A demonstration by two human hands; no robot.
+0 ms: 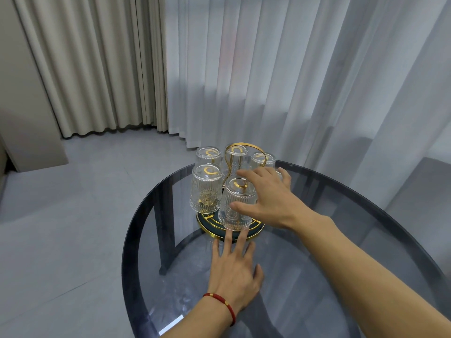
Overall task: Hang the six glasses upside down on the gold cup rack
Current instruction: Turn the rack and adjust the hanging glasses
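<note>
**Gold rack stands loaded on the smoked-glass table**

Gold wire forms the cup rack, which stands on a round dark tray base at the far middle of the smoked-glass table. Ribbed clear glasses hang on it mouth-down: five show plainly, among them the front glass and the left glass; a sixth is mostly hidden behind the right hand. That hand lies spread over the rack's right side, thumb touching the front glass, fingers loose and gripping nothing that I can see. The left hand, a red cord bracelet at its wrist, rests flat and open on the tabletop, fingertips at the tray's rim. Sheer white curtains hang just behind; beige drapes stand left.
</note>
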